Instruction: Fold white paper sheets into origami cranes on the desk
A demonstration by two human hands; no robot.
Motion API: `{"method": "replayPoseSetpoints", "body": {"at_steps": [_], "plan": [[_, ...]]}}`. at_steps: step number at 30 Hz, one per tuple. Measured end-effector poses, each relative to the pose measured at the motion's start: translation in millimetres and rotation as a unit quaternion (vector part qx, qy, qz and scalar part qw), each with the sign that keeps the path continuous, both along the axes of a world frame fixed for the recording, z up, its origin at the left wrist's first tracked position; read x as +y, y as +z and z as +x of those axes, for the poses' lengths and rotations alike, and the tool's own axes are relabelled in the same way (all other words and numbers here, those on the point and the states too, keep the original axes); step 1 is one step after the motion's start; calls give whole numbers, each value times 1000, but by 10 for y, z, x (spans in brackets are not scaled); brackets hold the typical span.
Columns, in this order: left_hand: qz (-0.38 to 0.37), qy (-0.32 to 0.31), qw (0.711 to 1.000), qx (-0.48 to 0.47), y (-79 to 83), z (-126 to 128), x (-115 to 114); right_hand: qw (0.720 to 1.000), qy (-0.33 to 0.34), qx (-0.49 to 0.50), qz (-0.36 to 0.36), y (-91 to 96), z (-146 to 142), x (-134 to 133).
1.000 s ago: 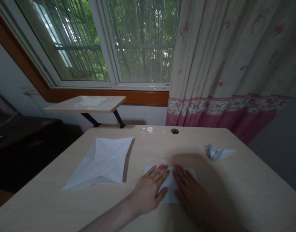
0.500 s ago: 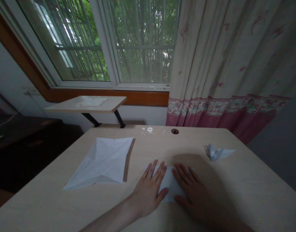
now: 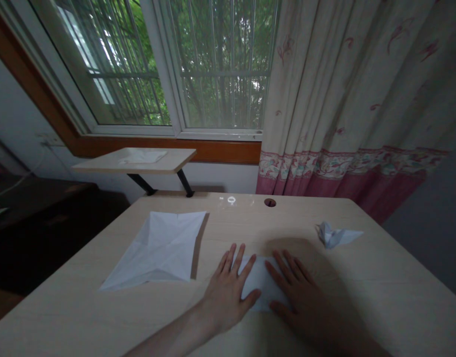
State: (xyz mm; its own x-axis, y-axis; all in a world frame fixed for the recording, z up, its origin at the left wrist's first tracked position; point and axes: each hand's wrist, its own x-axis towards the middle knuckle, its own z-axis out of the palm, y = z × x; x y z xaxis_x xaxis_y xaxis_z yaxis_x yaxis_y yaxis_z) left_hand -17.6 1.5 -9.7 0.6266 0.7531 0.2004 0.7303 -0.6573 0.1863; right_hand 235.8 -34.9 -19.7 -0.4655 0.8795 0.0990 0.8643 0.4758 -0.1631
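A small white sheet of paper (image 3: pixel 263 282) lies flat on the wooden desk near its front. My left hand (image 3: pixel 230 290) rests over the paper's left part, palm down and fingers spread. Over the right part lies my right hand (image 3: pixel 296 290), also flat with its fingers apart. Both thumbs point inward across the sheet, with bare paper between them. The sheet's left and right edges are mostly covered by my hands. Left of my left hand is a larger creased white sheet (image 3: pixel 164 250), its edges slightly raised. A folded paper crane (image 3: pixel 334 235) sits to the right, beyond my right hand.
The desk (image 3: pixel 228 223) has a round cable hole (image 3: pixel 270 203) near its back edge. At the back left, a raised shelf (image 3: pixel 97 165) on black supports carries crumpled white paper (image 3: pixel 144 156). Behind are a barred window (image 3: pixel 224 64) and a floral curtain (image 3: pixel 324 99).
My left hand's fingers have shifted slightly up and left and spread wider. The right hand's fingers have moved a little to the right. The papers stay in place.
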Motion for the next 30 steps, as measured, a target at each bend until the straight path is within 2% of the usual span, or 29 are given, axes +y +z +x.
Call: {"method": "replayPoseSetpoints", "body": {"at_steps": [8,15,18,23,30], "plan": [[-26,-14,999,13,83,5,31,1000,0,-3,11,-12,40,55],[-39,-99,994,18,185,-6,41,999,39,10,13,-7,169,192],[-29,-107,994,4,224,-9,41,997,64,27,22,2,194,197],[35,-132,991,2,242,-16,47,997,74,18,9,19,192,175],[165,-183,969,-26,130,-13,8,996,80,21,31,-9,209,178]]}}
